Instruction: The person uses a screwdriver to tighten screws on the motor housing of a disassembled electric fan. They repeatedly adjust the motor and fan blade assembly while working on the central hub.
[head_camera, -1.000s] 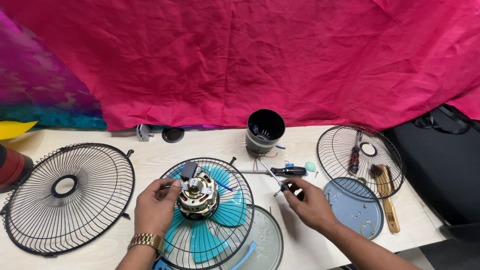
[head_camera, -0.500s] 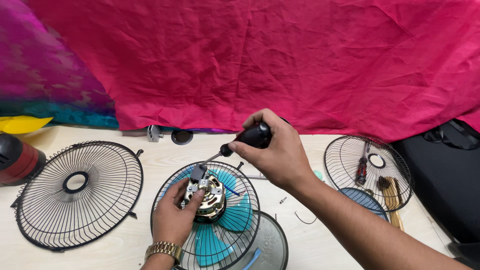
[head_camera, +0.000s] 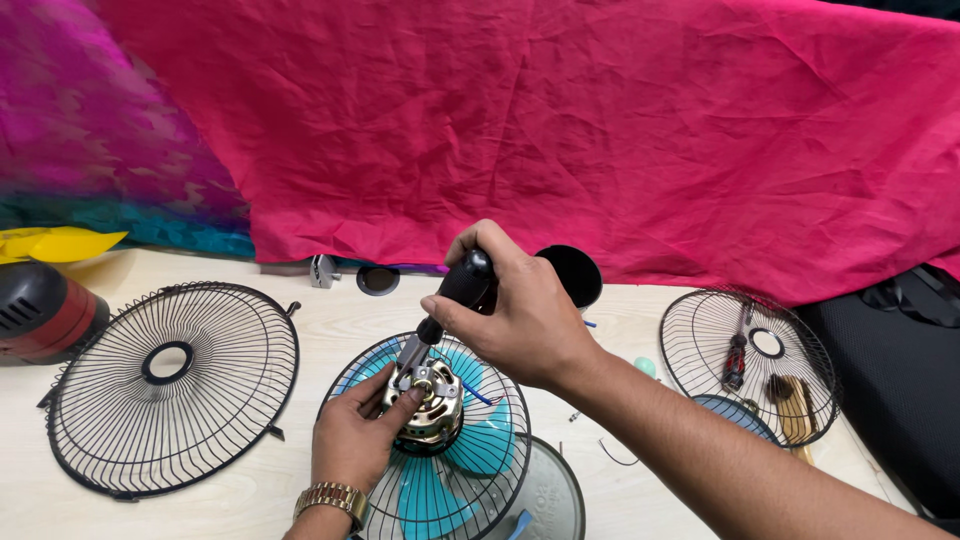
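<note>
While the motor, sitting on the fan guard mid-table, is steadied by the left hand closed around it, the screwdriver clasped in the right hand's tight grip should be kept upright, seated squarely and turned slowly.

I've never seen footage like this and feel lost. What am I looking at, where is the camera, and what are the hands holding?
The camera sits on a person's head, looking down at their own two bare hands over a pale wooden table. The right hand holds a black-handled screwdriver, tip down on a small metal fan motor. The left hand, wearing a gold watch, steadies that motor. The motor rests on a wire fan guard with teal blades beneath. Another guard lies to the left, and a third, at right, holds tools. A pink cloth hangs behind.
</note>
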